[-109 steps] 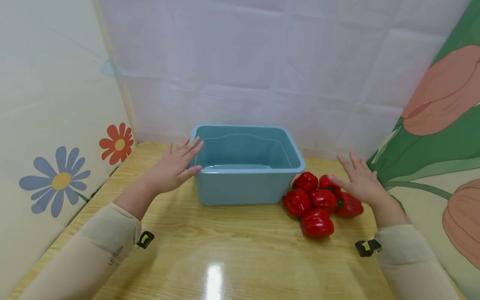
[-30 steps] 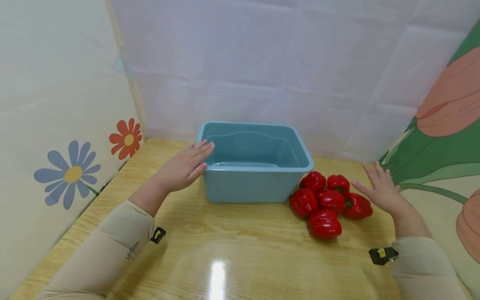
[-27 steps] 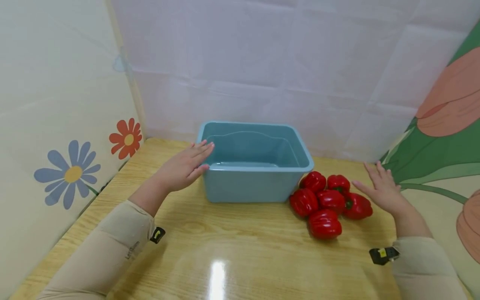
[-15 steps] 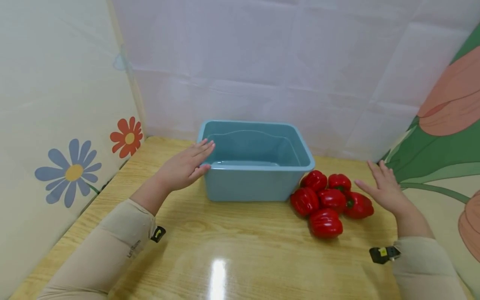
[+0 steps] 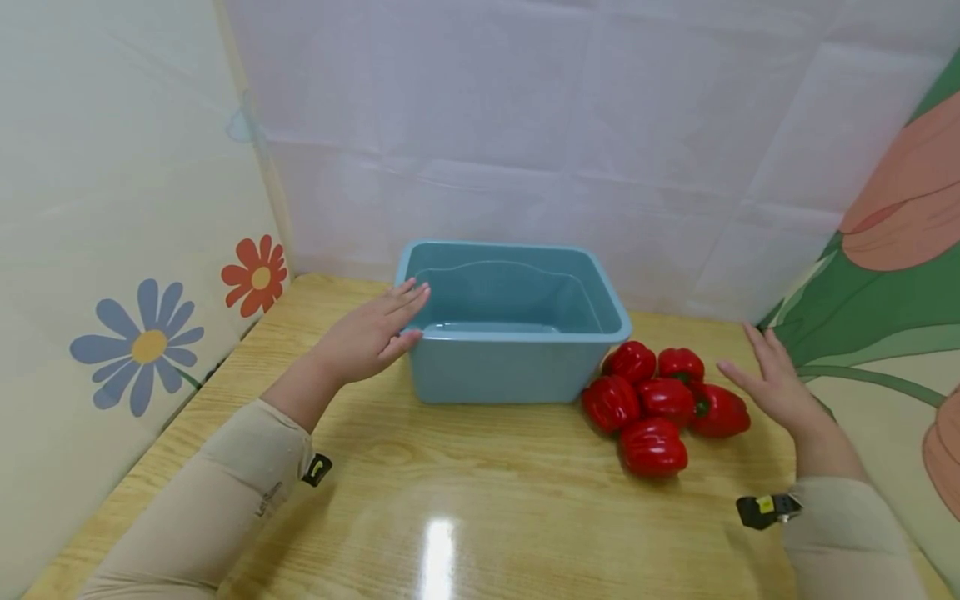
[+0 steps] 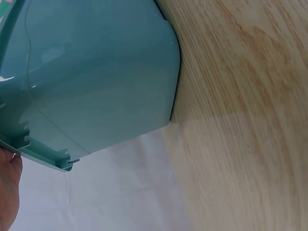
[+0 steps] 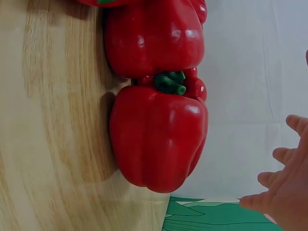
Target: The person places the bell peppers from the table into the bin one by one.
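A light-blue plastic bin (image 5: 517, 371) stands at the middle back of the table. My left hand (image 5: 367, 333) lies with straight fingers over its left rim; the left wrist view shows the fingertips of that hand (image 6: 9, 185) at the bin's edge. Several red bell peppers (image 5: 652, 446) sit clustered against the bin's right front corner. My right hand (image 5: 780, 387) hovers with spread fingers just right of the rightmost bell pepper (image 5: 718, 410), apart from it. In the right wrist view that hand (image 7: 288, 183) holds nothing, and a bell pepper (image 7: 156, 139) fills the middle.
The wooden table (image 5: 360, 500) extends in front of the bin. A white cloth (image 5: 487, 125) hangs close behind. Flower-printed panels (image 5: 112, 192) close in the left and right sides. Black cameras (image 5: 765, 508) are strapped at the wrists.
Since the earliest frame, my left hand has come down onto the bin's rim. Over the last second my right hand has shifted slightly right and turned a little. The bell peppers have not moved.
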Motion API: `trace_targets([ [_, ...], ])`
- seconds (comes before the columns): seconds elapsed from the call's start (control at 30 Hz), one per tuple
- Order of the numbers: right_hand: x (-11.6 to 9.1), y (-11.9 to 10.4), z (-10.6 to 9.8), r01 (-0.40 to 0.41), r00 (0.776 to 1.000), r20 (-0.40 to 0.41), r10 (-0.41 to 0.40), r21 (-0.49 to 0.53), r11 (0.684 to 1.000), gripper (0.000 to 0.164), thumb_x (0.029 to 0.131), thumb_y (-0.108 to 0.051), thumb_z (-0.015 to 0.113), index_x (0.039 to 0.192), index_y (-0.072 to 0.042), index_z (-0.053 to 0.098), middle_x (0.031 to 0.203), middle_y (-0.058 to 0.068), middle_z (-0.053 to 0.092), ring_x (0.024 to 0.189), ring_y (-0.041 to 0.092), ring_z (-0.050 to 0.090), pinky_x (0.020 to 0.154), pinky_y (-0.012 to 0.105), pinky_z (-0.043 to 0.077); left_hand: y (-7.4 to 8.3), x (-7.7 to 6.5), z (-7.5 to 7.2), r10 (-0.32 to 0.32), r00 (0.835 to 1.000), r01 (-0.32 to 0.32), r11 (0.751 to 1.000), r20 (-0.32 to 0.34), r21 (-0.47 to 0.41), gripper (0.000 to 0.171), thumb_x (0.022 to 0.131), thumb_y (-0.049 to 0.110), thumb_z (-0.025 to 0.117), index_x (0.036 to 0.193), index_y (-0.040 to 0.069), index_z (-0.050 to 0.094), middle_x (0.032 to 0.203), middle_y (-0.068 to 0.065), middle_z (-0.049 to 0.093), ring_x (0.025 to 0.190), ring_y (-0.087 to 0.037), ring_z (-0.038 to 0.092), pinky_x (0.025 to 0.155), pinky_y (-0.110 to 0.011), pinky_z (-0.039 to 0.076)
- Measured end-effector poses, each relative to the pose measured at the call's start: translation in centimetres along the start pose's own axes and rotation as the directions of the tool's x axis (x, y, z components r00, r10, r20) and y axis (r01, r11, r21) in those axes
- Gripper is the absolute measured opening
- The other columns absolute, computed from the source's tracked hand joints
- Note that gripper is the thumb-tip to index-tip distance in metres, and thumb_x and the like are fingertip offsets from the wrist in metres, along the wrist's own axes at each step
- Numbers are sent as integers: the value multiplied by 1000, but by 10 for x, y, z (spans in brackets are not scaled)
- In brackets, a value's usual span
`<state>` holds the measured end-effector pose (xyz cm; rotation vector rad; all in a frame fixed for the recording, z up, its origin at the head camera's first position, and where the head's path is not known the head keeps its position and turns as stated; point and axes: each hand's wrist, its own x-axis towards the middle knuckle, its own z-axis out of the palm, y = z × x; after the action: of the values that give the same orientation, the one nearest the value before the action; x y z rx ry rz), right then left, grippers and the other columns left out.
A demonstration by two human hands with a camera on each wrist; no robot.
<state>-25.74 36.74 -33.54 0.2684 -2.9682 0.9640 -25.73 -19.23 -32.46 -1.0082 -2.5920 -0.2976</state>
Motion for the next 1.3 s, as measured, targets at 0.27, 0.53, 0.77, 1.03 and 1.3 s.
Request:
trace_targets([
  [0.27, -2, 9, 6, -31, 1000, 5, 31, 65, 997, 83, 93, -43, 46, 146, -15, -12, 146, 23, -24, 130, 49, -20, 90, 76, 4, -1, 0, 2, 7, 999, -7, 1000, -33, -3, 60, 97, 39, 39, 145, 7, 23, 149, -9, 25, 139, -25, 15, 110, -44, 20],
  [0.53, -4, 19, 17, -56, 998, 7, 55, 67, 996, 95, 87, -45, 57, 146, -16, -12, 149, 21, -15, 132, 50, -7, 94, 73, 10, -1, 0, 2, -4, 1000, 4, 1000, -23, -22, 60, 96, 39, 40, 145, 8, 23, 149, -8, 25, 139, -24, 14, 110, -44, 20],
  [0.77, -6, 23, 25, -117, 993, 40, 112, 153, 981, 99, 86, -41, 61, 145, -15, -14, 148, 24, -15, 132, 51, -8, 95, 72, 8, -3, 0, 3, 2, 1000, -3, 1000, -29, -26, 60, 97, 39, 40, 145, 8, 23, 149, -9, 26, 139, -25, 15, 110, -44, 19],
  [1.03, -8, 32, 34, -173, 983, 79, 163, 151, 973, 101, 84, -41, 62, 145, -14, -15, 147, 26, -14, 130, 53, -7, 96, 71, 8, -3, -1, 4, 0, 999, -1, 999, -41, -35, 59, 97, 40, 39, 144, 5, 27, 148, -9, 28, 138, -25, 17, 110, -44, 20],
  [1.3, -10, 42, 40, -217, 973, 113, 201, 160, 963, 105, 82, -43, 64, 145, -15, -15, 146, 30, -12, 128, 57, -3, 95, 71, 11, -3, -1, 4, 2, 999, -3, 999, -48, -39, 59, 97, 39, 40, 144, 7, 26, 148, -10, 28, 138, -25, 18, 110, -44, 20],
])
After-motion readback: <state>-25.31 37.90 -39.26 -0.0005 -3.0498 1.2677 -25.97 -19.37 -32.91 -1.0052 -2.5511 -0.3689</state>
